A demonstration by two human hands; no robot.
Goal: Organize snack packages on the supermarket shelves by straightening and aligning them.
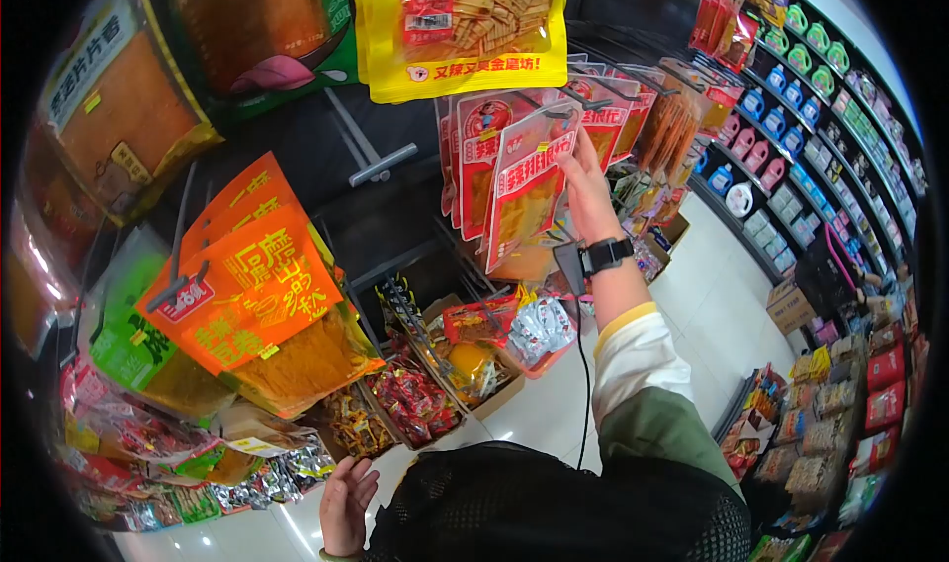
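Note:
My right hand [590, 188] is at the hanging display, with thumb and fingers closed on the right edge of a clear snack packet [527, 191] with a red and white printed top. This packet hangs in front of similar packets on metal hooks. Low in the view, my left hand [346, 508] is held in front of my body with its fingers loosely bent and nothing in it. Orange snack bags [267, 305] hang above it and to its left. Over the packet hangs a yellow snack bag [465, 68].
A bare T-shaped metal hook [384, 164] sticks out from the black rack. Below stand cardboard boxes of wrapped snacks [415, 399]. Tiled floor [707, 295] runs to the right, between shelves of detergent bottles [756, 157] and a low snack display [811, 433].

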